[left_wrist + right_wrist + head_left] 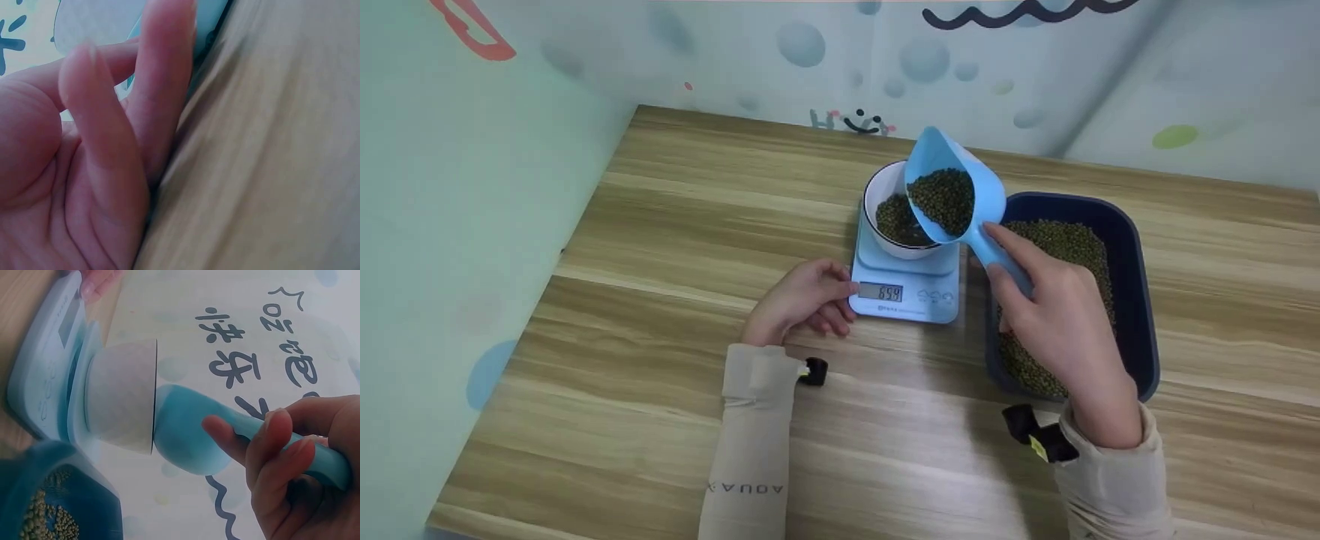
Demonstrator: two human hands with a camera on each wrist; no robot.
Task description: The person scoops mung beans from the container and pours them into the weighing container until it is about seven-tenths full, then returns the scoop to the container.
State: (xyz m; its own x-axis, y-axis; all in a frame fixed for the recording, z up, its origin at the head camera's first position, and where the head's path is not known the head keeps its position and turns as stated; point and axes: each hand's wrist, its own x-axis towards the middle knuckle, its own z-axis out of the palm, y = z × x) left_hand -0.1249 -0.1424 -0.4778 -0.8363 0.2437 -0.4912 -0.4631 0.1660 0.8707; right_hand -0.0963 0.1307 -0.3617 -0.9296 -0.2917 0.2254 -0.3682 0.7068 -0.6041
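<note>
My right hand (1061, 315) grips the handle of a light blue scoop (994, 187), which is tilted over a white bowl (911, 253) with a dark rim. Dark green beans (941, 199), small and round, fill part of the scoop, and more lie inside the bowl. Beneath the bowl is a light blue kitchen scale (911, 307) with lit digits on its display (880, 292). In the right wrist view the scoop's round underside touches or nearly touches the bowl's rim. My left hand (810, 296) rests beside the scale, thumb and a finger touching its left edge, the other fingers loosely bent.
A dark blue rectangular tub (1144, 330) of the same beans stands right of the scale, under my right forearm and hand. The wood-grain table (660, 300) meets a printed wall (780, 82) at the back and a pale green wall (457, 247) at left.
</note>
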